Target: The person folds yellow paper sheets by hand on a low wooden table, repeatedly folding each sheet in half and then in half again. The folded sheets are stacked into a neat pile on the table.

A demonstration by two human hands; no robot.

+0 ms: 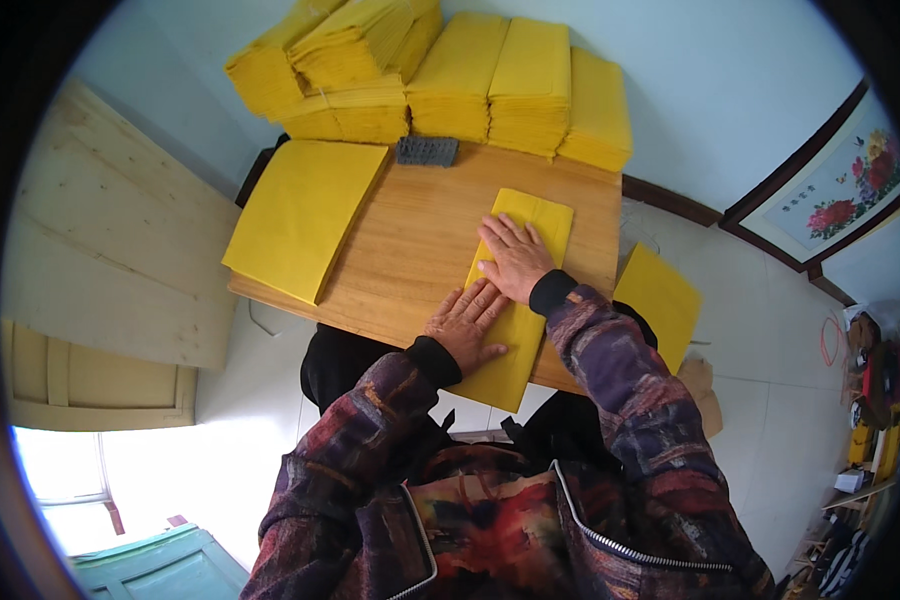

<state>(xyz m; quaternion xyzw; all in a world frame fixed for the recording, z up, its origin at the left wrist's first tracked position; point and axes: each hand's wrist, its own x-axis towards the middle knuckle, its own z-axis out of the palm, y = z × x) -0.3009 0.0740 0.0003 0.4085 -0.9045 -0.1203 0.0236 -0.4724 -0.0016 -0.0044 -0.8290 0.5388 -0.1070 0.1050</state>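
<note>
A long folded sheet of yellow paper (503, 362) lies along the right part of the wooden table (410, 245), its near end jutting past the front edge. My right hand (517, 258) rests flat on its upper half, fingers spread. Lower down, my left hand (467, 325) presses on its left edge with fingers stretched out, its fingertips close to the right hand. Neither hand grasps anything. To the left lies a stack of flat yellow sheets (305, 215). A small dark grey block (427, 151) sits at the table's back edge.
Several thick bundles of folded yellow paper (450, 75) are piled along the back. More yellow sheets (662, 300) lie lower, right of the table. A large wooden board (120, 240) stands at left. A framed flower picture (830, 190) leans on the right wall, near a cluttered shelf (870, 450).
</note>
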